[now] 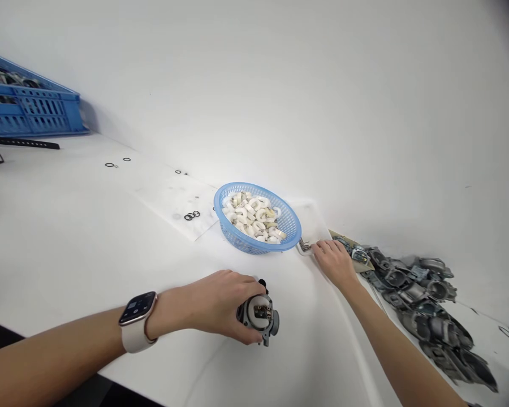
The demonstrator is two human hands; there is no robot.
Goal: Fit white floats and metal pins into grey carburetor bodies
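A dark metal carburetor-like part [273,322] with a white ring-shaped piece [254,319] in its top stands on the white table. My left hand [224,302], with a watch on its wrist, grips that part from the left, thumb and fingers around it. Just right of the blue basket, my right hand [333,261] reaches with bent fingers to small metal pins [304,246] in a shallow white tray [316,222]. Its fingertips are too small to tell whether they pinch a pin. White curved pieces [254,217] fill the blue basket [237,240].
Metal housings [424,299] lie heaped at the right, beyond my right forearm. A blue crate [46,110] of metal parts stands at the far left, with a black strap [29,143] in front. Black rings [190,216] lie left of the basket. A wall rises behind.
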